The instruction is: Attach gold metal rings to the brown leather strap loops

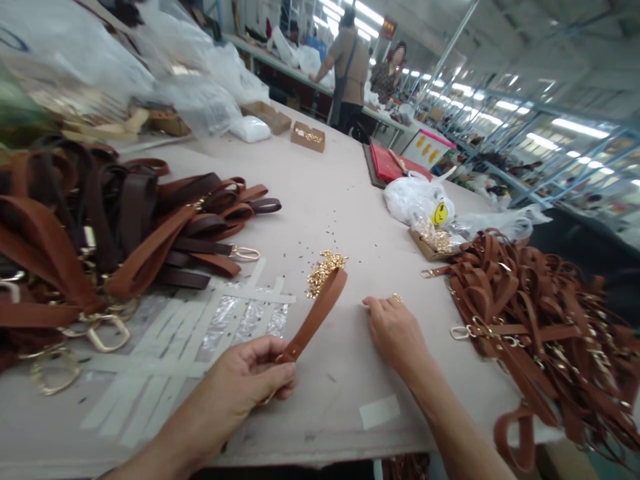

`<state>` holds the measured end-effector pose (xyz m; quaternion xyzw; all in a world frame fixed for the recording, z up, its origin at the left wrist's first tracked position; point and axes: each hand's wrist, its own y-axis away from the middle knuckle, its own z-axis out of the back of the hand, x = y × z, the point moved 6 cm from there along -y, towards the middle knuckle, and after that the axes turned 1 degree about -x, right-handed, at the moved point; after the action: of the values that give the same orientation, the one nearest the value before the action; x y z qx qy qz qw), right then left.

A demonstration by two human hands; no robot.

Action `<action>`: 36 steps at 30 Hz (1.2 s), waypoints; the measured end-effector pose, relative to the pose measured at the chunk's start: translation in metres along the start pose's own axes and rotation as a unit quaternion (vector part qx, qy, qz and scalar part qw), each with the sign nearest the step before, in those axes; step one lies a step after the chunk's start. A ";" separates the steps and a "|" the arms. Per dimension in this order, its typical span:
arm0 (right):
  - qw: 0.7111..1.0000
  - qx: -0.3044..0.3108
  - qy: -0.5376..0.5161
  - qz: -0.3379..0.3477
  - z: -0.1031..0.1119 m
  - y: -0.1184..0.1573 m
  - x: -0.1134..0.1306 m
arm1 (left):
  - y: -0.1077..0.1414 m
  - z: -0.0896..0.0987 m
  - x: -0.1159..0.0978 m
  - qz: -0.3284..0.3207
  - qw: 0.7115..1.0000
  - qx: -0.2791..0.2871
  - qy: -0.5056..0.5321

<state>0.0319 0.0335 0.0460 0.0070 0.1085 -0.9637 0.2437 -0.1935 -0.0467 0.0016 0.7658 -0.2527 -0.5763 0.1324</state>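
Observation:
My left hand (255, 373) is closed on the lower end of a brown leather wrist strap (320, 310), whose loop points up and away over the table. A bit of gold metal shows under those fingers. Just beyond the strap's loop lies a small pile of gold metal fittings (323, 270). My right hand (395, 327) rests low over the table, right of that pile, with its fingers curled together. What those fingers hold, if anything, is hidden. A gold ring (397, 297) shows on one finger.
Brown and dark straps (125, 207) are heaped at left, and more brown straps with clasps (540, 313) at right. Tape strips (165, 373) cover the table's left front. A fittings box (431, 245), plastic bag (417, 197) and small cardboard box (307, 137) stand farther back. Two people are beyond.

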 end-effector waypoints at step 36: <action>0.848 -0.163 -0.490 -0.118 0.015 0.029 0.104 | 0.019 -0.007 -0.020 -0.337 0.901 -0.099 -0.253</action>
<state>-0.0456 -0.0437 0.0475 -0.5188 0.1310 -0.8318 0.1476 -0.1954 -0.0527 0.0297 0.6170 0.0540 -0.7826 -0.0633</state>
